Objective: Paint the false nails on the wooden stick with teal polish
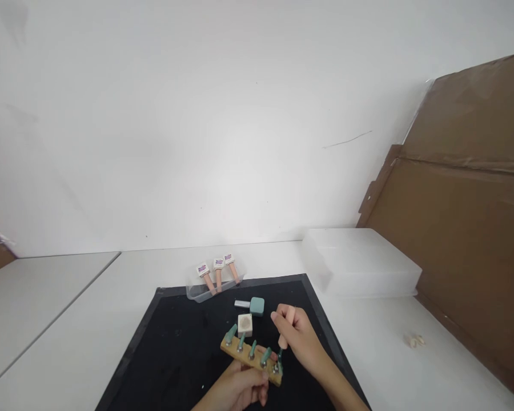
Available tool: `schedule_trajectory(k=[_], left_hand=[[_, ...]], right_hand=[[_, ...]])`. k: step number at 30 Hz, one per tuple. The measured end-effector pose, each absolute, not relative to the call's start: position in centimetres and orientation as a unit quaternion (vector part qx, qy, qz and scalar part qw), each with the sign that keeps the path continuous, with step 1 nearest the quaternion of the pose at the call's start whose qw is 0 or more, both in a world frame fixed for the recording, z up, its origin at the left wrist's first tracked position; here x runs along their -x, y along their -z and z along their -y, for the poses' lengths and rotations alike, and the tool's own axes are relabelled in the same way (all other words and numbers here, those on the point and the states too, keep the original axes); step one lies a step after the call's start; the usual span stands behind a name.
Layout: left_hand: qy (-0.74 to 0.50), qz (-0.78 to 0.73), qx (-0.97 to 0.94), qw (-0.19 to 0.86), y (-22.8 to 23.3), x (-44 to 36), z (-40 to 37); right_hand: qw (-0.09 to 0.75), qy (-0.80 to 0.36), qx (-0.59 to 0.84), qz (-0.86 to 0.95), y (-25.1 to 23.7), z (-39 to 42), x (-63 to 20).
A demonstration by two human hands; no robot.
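Left hand (240,388) low in the head view, curled under and gripping a wooden holder bar (251,357), held above the black mat (175,354) and tilted so its right end dips lower. Five teal nail tips (252,349) standing in a row on metal posts along the top of that bar. Right hand (297,334) just right of the bar, fingers closed around a thin brush handle (282,341) with a peach-coloured end, its teal lower end reaching down to the rightmost tip. Too small to tell whether the brush actually touches the tip.

Behind the bar, lying on the mat: a small cream-coloured square block (245,324) with a brownish round spot on top, and just beyond it a teal polish bottle (255,306) on its side, silver neck pointing left. Further back, at the mat's far edge, a shallow clear tray (197,294) with three pink-handled pieces (218,274) leaning in it, white labelled tops up. To the right, off the mat, a translucent plastic box (360,262) upside down on the white tabletop (68,337). A small pale object (414,341) near the tabletop's right edge, too blurred to name. Brown cardboard (466,188) leaning against the white wall on the right.
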State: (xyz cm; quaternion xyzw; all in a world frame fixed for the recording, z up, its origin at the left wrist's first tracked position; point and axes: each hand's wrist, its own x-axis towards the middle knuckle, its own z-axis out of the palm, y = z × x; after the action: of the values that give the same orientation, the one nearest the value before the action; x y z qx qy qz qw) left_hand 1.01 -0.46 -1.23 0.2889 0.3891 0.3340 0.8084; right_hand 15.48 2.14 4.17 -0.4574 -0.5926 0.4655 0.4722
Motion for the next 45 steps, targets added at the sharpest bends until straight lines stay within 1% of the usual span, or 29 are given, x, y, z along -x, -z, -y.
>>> schedule_trajectory(k=[4, 8, 11, 19, 26, 31, 45], left_hand=[[-0.331, -0.374, -0.301, 0.812, 1.16, -0.98, 0.52], [-0.338, -0.387, -0.297, 0.805, 1.21, -0.96, 0.55], [-0.339, -0.391, -0.296, 0.803, 1.50, -1.04, 0.50], [-0.338, -0.381, -0.298, 0.807, 1.30, -1.20, 0.43], [-0.333, -0.387, -0.309, 0.803, 1.47, -1.16, 0.51], [-0.332, -0.380, -0.314, 0.804, 1.57, -1.15, 0.47], [-0.328, -0.382, -0.306, 0.808, 1.21, -1.04, 0.41]], right_hand=[[0.509, -0.443, 0.465, 0.573, -4.00, -2.47, -15.49], [0.522, -0.435, 0.473, 0.561, -4.09, -2.53, -15.59], [0.513, -0.448, 0.465, 0.565, -4.31, -2.34, -15.65], [0.451, -0.490, 0.441, 0.602, -4.75, -1.79, -15.55], [0.499, -0.463, 0.471, 0.561, -4.20, -2.51, -15.55], [0.523, -0.475, 0.459, 0.538, -4.01, -2.65, -15.58], [0.474, -0.490, 0.450, 0.577, -4.45, -1.94, -15.53]])
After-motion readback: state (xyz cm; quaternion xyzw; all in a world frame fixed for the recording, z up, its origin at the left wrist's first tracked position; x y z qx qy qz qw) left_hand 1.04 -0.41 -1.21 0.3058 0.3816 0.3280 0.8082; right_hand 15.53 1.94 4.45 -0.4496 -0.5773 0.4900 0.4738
